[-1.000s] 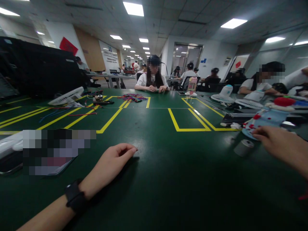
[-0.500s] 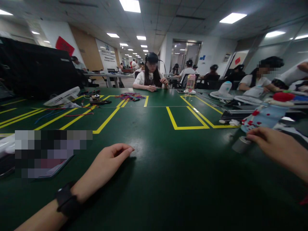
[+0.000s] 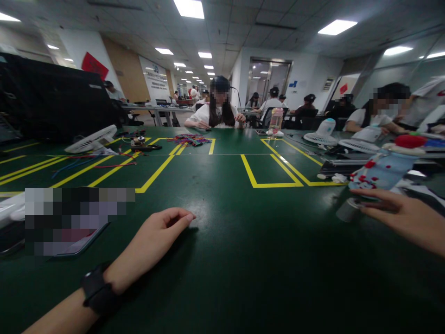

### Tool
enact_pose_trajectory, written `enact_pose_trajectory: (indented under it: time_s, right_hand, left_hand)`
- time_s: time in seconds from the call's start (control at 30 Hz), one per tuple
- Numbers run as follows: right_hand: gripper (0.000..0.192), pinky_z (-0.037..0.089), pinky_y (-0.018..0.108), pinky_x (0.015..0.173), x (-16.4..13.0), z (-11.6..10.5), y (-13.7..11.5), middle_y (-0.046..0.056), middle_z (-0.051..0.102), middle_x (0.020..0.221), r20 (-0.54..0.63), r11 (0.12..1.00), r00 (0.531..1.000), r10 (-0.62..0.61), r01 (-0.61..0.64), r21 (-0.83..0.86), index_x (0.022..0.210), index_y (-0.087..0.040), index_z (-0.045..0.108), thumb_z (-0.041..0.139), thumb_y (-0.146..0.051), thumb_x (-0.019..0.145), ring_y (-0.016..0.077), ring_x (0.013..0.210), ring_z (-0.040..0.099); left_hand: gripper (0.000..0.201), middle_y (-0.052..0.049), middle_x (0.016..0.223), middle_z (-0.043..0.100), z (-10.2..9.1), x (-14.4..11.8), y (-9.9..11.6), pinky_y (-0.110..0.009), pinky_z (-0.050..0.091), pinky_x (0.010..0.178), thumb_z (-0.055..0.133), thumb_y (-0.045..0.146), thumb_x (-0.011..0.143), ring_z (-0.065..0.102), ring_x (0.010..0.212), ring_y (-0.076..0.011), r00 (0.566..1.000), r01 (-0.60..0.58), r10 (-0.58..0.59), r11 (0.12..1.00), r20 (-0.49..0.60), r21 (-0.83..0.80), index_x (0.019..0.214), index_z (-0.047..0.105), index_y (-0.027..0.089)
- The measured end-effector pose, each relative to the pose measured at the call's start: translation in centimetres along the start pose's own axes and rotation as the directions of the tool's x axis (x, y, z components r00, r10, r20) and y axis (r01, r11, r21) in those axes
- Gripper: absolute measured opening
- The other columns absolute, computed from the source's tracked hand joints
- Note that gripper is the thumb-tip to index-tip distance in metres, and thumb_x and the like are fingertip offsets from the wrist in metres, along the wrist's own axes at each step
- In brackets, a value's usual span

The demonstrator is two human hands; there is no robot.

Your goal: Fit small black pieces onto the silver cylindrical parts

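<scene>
On the left, my left hand point(image 3: 160, 232) rests low over the green table point(image 3: 243, 269), thumb and forefinger pinched together; whatever the pinch may hold is too small or hidden to make out. A black band point(image 3: 99, 288) circles that wrist. At the right, my right hand point(image 3: 399, 215) has its thumb and fingers apart. Just left of its fingertips a small grey cylinder point(image 3: 346, 211) stands on the table, its light top facing up. A light-blue bottle or bag with red decorations and a red top point(image 3: 384, 169) is right behind this hand.
A blurred-out flat item point(image 3: 81, 246) lies at the left. Farther back are a white fan point(image 3: 92, 140), loose wires point(image 3: 191, 139), a drink bottle point(image 3: 276, 121) and more fans point(image 3: 320, 132). A person point(image 3: 219, 111) sits opposite. Yellow tape marks the table.
My right hand's fingers have come apart and let go of the grey cylinder, which stays in place. My left hand has barely moved. The person opposite has shifted their hands.
</scene>
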State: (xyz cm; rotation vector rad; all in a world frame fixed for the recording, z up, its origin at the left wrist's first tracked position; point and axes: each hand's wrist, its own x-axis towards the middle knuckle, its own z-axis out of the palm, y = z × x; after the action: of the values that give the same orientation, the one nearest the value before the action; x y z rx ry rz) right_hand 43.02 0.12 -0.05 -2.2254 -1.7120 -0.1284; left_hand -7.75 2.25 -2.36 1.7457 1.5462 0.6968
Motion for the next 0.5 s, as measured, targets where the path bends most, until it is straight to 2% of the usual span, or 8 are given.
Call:
enact_pose_trajectory:
  time_s: [0.07,0.1,0.17,0.23,0.3,0.4,0.5]
  right_hand:
    - [0.059,0.048,0.034,0.075,-0.4,0.3,-0.1,0.009,0.066,0.102,0.138,0.99,0.987,0.083,-0.098,0.103,0.127,-0.028,0.054,0.062,-0.051,0.073,0.0224,0.085,0.064]
    - [0.062,0.047,0.036,0.074,-0.6,0.5,-0.5,0.01,0.066,0.1,0.164,0.986,0.981,0.106,-0.125,0.106,0.128,-0.027,0.054,0.061,-0.055,0.073,0.0233,0.083,0.064]
    - [0.061,0.047,0.036,0.068,-1.0,0.9,-2.0,0.01,0.066,0.095,0.112,0.994,0.991,0.078,-0.086,0.069,0.125,-0.025,0.057,0.056,-0.061,0.076,0.0227,0.076,0.063]
    - [0.058,0.047,0.034,0.066,-1.5,1.3,-4.8,0.009,0.065,0.096,0.042,0.994,0.998,-0.049,0.044,0.103,0.124,-0.024,0.057,0.053,-0.061,0.079,0.0206,0.075,0.062]
    - [0.054,0.049,0.031,0.071,-2.4,1.8,-9.0,0.007,0.063,0.107,-0.008,0.951,0.975,-0.224,0.22,0.218,0.125,-0.025,0.056,0.053,-0.057,0.081,0.0187,0.083,0.062]
    - [0.046,0.05,0.029,0.081,-4.1,2.7,-16.1,0.004,0.058,0.116,-0.017,0.795,0.89,-0.455,0.415,0.442,0.126,-0.026,0.054,0.053,-0.047,0.085,0.0146,0.093,0.059]
    - [0.041,0.048,0.029,0.089,-5.6,4.0,-21.5,0.003,0.058,0.116,-0.009,0.651,0.8,-0.6,0.494,0.577,0.125,-0.026,0.053,0.053,-0.039,0.086,0.0125,0.098,0.057]
  left_hand:
    - [0.038,-0.001,0.089,0.072,0.0,0.0,0.0,-0.03,0.043,0.071,0.049,0.055,0.084,0.064,0.084,-0.0238,1.0,-0.003,0.003,1.0,0.002,0.0,0.094,0.068,0.023]
    - [0.038,-0.002,0.089,0.072,0.0,0.0,0.0,-0.031,0.043,0.072,0.05,0.055,0.084,0.064,0.085,-0.0243,1.0,-0.001,0.001,1.0,0.002,-0.001,0.094,0.068,0.023]
    - [0.038,-0.003,0.089,0.072,0.1,0.0,0.0,-0.032,0.044,0.073,0.051,0.055,0.083,0.065,0.085,-0.025,1.0,0.005,-0.005,1.0,-0.003,-0.009,0.093,0.068,0.023]
    - [0.037,-0.003,0.09,0.073,0.1,0.0,0.1,-0.032,0.044,0.073,0.052,0.054,0.082,0.065,0.085,-0.0249,1.0,0.004,-0.005,1.0,-0.012,-0.019,0.093,0.069,0.023]
    - [0.035,-0.002,0.088,0.074,0.2,0.0,0.3,-0.032,0.045,0.072,0.054,0.053,0.081,0.065,0.083,-0.0247,1.0,-0.003,0.002,1.0,-0.024,-0.023,0.091,0.071,0.024]
    - [0.034,-0.002,0.085,0.074,0.3,0.1,0.3,-0.031,0.045,0.07,0.054,0.052,0.08,0.066,0.081,-0.0244,1.0,-0.014,0.013,1.0,-0.027,-0.021,0.088,0.072,0.024]
    - [0.033,-0.002,0.085,0.073,0.5,0.0,0.1,-0.031,0.046,0.07,0.053,0.051,0.081,0.065,0.081,-0.0244,0.999,-0.03,0.031,0.999,-0.028,0.03,0.088,0.072,0.024]
